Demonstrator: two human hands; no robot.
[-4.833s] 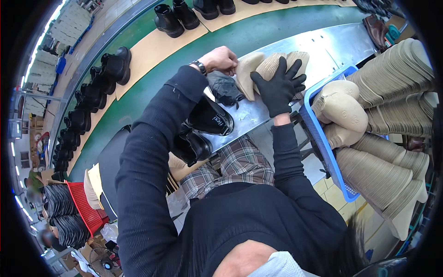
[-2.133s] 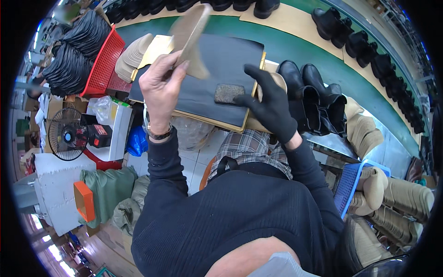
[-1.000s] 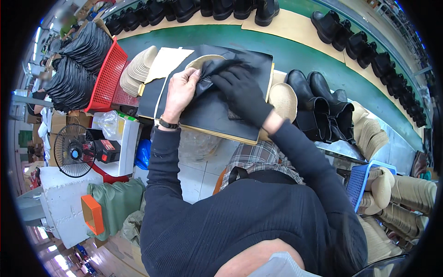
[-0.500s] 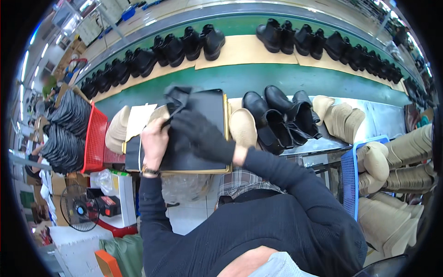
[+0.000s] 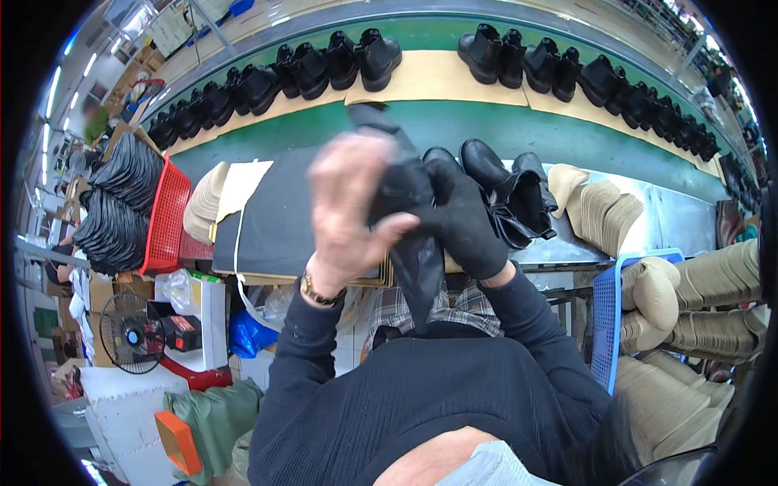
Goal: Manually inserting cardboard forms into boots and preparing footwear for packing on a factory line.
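My left hand (image 5: 348, 211), bare and with a watch at the wrist, is over the right part of the black-covered stack (image 5: 271, 215). Motion smears its fingers; the thumb reaches across a limp, shiny black sheet (image 5: 417, 271). The sheet hangs down past the bench's near edge. My right hand (image 5: 474, 231), in a black glove, closes on the sheet's right side, though dark on dark hides the fingertips. Just beyond the glove shows the toe of a black ankle boot (image 5: 440, 162). More black boots (image 5: 523, 194) lie to its right.
Black boots (image 5: 377, 61) line a green conveyor (image 5: 324, 130) on tan sheets. Beige curved pads (image 5: 608, 211) stand on the metal bench at right; a blue basket (image 5: 604, 324) holds more. A red basket (image 5: 166, 219) of black pieces is at left, above a fan (image 5: 130, 332).
Both hands have moved right, off the stack's middle. The black sheet has come along and now hangs between them. The beige pad beside the stack is hidden.
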